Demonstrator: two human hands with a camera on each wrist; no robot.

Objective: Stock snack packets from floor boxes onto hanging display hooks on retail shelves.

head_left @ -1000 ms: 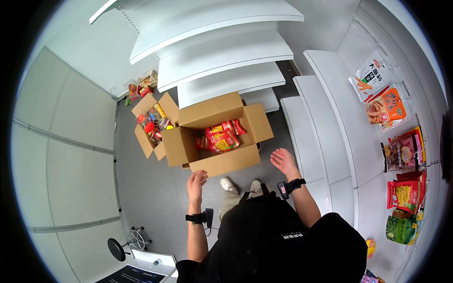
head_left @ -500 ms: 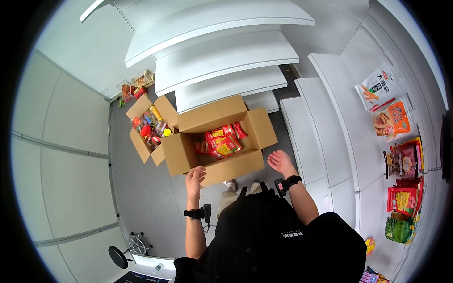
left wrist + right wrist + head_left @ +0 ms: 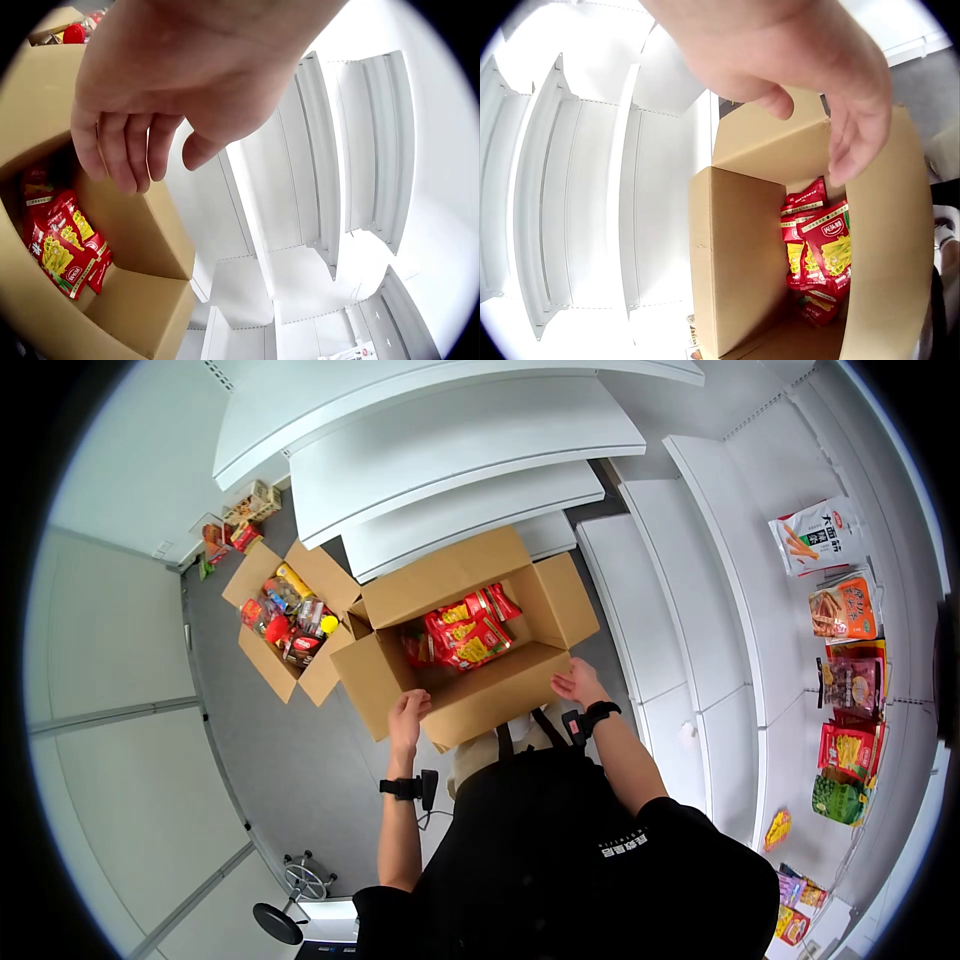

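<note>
Cardboard box [image 3: 490,695], red packets [image 3: 462,640] partly hidden inside

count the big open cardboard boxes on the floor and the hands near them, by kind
open cardboard boxes: 2 (box of red packets, box of mixed goods)
hands: 2 (left hand, right hand)
total: 4

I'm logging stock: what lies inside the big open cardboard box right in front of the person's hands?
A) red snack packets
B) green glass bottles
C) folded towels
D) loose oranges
A: the cardboard box holds a pile of red snack packets with yellow print, plain in the head view and both wrist views.
</note>
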